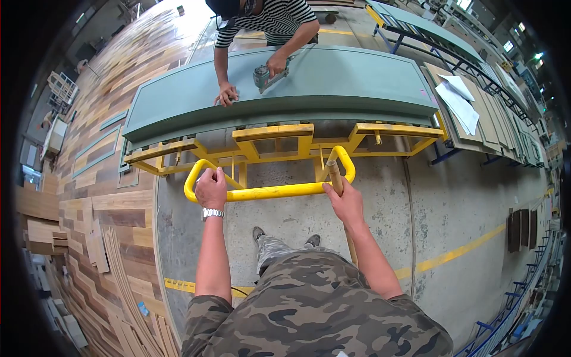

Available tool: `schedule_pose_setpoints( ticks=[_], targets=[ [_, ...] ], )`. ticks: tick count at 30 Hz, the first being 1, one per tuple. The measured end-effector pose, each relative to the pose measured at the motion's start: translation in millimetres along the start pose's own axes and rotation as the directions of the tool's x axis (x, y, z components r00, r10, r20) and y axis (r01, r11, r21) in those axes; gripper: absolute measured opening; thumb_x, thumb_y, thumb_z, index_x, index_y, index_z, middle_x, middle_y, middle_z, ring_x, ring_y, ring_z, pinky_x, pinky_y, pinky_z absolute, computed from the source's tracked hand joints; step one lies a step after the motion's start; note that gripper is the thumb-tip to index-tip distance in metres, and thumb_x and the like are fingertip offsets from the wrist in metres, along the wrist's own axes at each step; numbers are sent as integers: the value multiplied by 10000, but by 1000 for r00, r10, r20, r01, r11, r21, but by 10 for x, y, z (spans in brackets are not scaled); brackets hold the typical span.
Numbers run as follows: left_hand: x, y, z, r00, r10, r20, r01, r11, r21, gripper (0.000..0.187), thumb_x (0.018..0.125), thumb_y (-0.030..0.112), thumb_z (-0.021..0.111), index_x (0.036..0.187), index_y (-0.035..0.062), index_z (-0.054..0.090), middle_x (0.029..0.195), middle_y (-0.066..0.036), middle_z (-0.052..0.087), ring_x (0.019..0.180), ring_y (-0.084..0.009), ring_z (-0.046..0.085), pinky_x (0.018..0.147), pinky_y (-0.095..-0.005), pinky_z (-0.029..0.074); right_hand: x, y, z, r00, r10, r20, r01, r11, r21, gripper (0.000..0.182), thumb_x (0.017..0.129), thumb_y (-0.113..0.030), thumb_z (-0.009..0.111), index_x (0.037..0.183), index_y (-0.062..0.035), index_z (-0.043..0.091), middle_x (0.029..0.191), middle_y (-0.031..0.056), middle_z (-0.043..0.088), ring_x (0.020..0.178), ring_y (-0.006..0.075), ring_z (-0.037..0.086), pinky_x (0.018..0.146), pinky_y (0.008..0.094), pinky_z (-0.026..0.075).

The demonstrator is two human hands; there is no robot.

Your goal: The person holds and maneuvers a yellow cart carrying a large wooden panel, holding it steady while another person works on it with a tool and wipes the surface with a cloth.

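Note:
My left hand (211,188), with a metal watch at the wrist, is closed around the left part of a yellow tubular push handle (270,193). My right hand (346,203) grips a wooden stick (334,174) that runs down beside my body. Its thumb lies against the right end of the same handle. The handle belongs to a yellow metal cart (273,134) in front of me. On the cart rests a long grey-green panel or door (333,71), lying flat.
Across the panel a co-worker in a striped shirt (270,30) holds a power tool (262,76) on its surface. Stacked boards with papers (461,107) stand at the right. Wood planks (119,268) lie on the left floor. A yellow line (464,247) crosses the concrete.

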State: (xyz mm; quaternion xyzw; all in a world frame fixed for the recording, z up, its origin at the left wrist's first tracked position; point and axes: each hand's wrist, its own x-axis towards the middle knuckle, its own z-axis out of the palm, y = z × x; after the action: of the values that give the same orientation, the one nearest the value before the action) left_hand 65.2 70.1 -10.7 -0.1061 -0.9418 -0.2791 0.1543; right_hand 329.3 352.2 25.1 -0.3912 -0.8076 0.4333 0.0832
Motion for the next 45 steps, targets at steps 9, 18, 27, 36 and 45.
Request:
schedule_pose_setpoints(
  ticks=[9, 18, 27, 36, 45],
  targets=[
    [-5, -6, -7, 1000, 5, 10, -5, 1000, -2, 370, 980, 349, 741, 762, 61, 663, 767, -144, 721, 725, -378, 700, 667, -498, 531, -2, 4, 8, 1000, -9, -1, 9, 1000, -19, 532, 993, -540, 725, 1341, -138, 703, 960, 161, 793, 927, 378, 769, 823, 458, 579],
    [-6, 2, -17, 1000, -1, 25, 1, 1000, 6, 375, 989, 354, 729, 774, 57, 652, 784, -145, 717, 734, -382, 693, 667, -504, 523, 4, 11, 17, 1000, -1, -2, 1, 1000, -4, 524, 994, -533, 734, 1335, -136, 706, 955, 159, 792, 917, 367, 773, 813, 449, 579],
    [-8, 6, -19, 1000, -6, 25, 6, 1000, 1, 365, 986, 347, 727, 773, 60, 652, 785, -145, 718, 735, -384, 694, 669, -505, 524, 13, 42, 33, 1000, -7, -2, 7, 1000, -9, 537, 992, -536, 736, 1329, -119, 704, 975, 165, 793, 926, 374, 770, 818, 453, 580],
    [-7, -3, -12, 1000, 2, 25, -2, 1000, -2, 370, 986, 351, 727, 774, 57, 649, 780, -143, 716, 731, -387, 692, 660, -507, 521, 23, 44, 27, 1000, -10, 4, 10, 1000, -1, 539, 996, -540, 729, 1318, -108, 707, 982, 172, 792, 930, 386, 767, 819, 460, 580],
    [-9, 3, -15, 1000, 10, 16, -10, 1000, 8, 374, 986, 349, 728, 766, 57, 648, 768, -145, 713, 721, -391, 690, 654, -507, 519, 7, 28, 30, 1000, -18, -6, 18, 1000, 2, 516, 999, -540, 724, 1298, -119, 711, 951, 168, 788, 906, 382, 767, 801, 463, 577]
  ],
)
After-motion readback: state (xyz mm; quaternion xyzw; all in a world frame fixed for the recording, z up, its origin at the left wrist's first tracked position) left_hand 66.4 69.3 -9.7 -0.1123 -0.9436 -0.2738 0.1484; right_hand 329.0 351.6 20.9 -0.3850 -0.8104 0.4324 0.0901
